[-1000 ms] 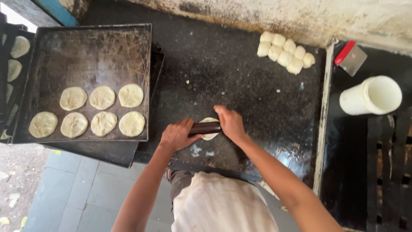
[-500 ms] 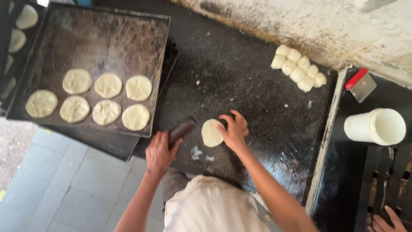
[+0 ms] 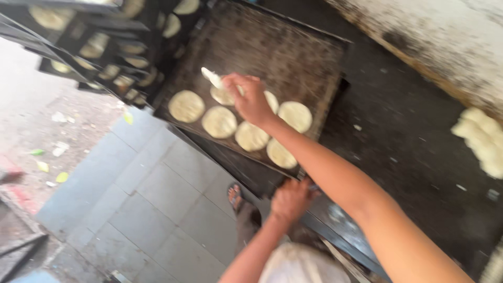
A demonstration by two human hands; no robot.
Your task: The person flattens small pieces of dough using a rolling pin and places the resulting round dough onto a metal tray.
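Head view, motion-blurred. Right hand (image 3: pixel 251 99) is stretched out over the dark baking tray (image 3: pixel 293 47), fingers pinched on a flattened dough disc (image 3: pixel 214 78) that hangs edge-on just above the tray, not yet laid down.

Left hand (image 3: pixel 292 199) sits low at the near edge of the black worktop (image 3: pixel 408 136), curled closed; what it grips, if anything, I cannot tell.

Progress, judged from layout: six or so flat rounds (image 3: pixel 220 121) already lie on the tray in two rows near its front edge; the far part is bare metal, so roughly half the tray is filled. A cluster of unrolled dough balls (image 3: pixel 484 139) waits at right on the worktop. Rack trays (image 3: pixel 99 47) at left already carry rounds.
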